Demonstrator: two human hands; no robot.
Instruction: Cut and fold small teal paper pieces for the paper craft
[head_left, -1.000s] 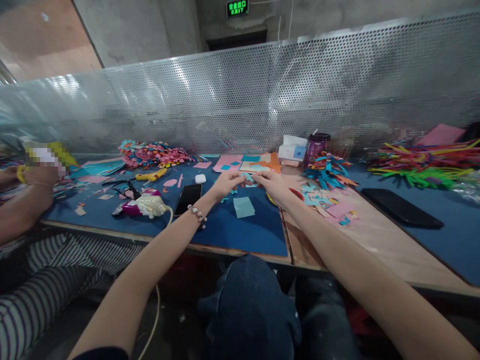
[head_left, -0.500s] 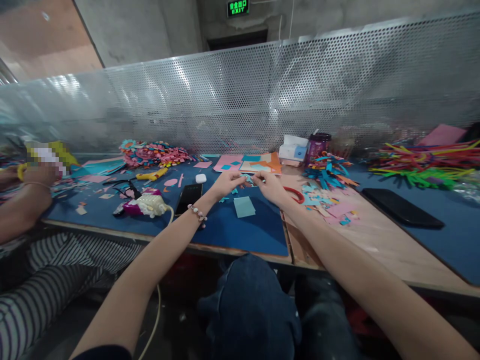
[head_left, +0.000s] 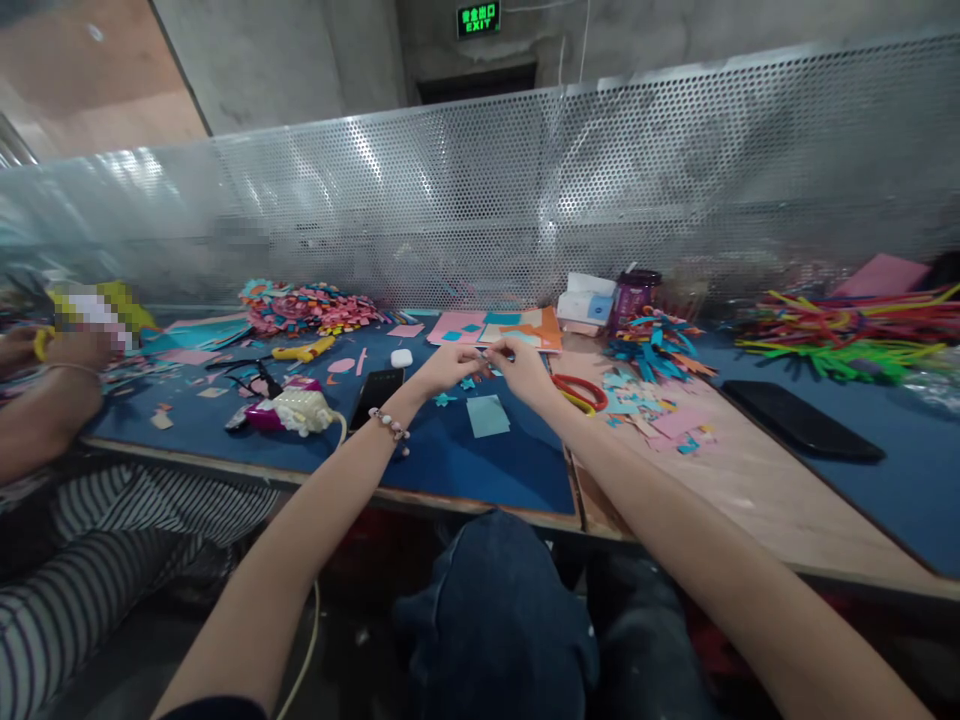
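My left hand [head_left: 448, 368] and my right hand [head_left: 523, 370] meet over the blue table mat, their fingertips pinched together. Between them is a small piece of light blue paper, now nearly all hidden by the fingers. Just below lie small light blue paper cut-outs [head_left: 444, 400] and a square of pale blue paper [head_left: 488, 416]. Beside my right wrist rest scissors [head_left: 591, 388] with red and yellow handles, partly covered by the arm.
A black phone [head_left: 375, 392], a white earbud case [head_left: 402, 357] and a yellow glue gun [head_left: 304, 350] lie left. Paper scraps [head_left: 679, 420] and another dark phone [head_left: 802, 420] are right. Behind stands a perforated metal screen [head_left: 480, 190]. At far left a co-worker's arm [head_left: 56, 400] reaches in.
My right hand has shifted slightly left, closer to my left fingertips. The light blue paper between the fingers shows less now. More of the scissors' handles can be seen.
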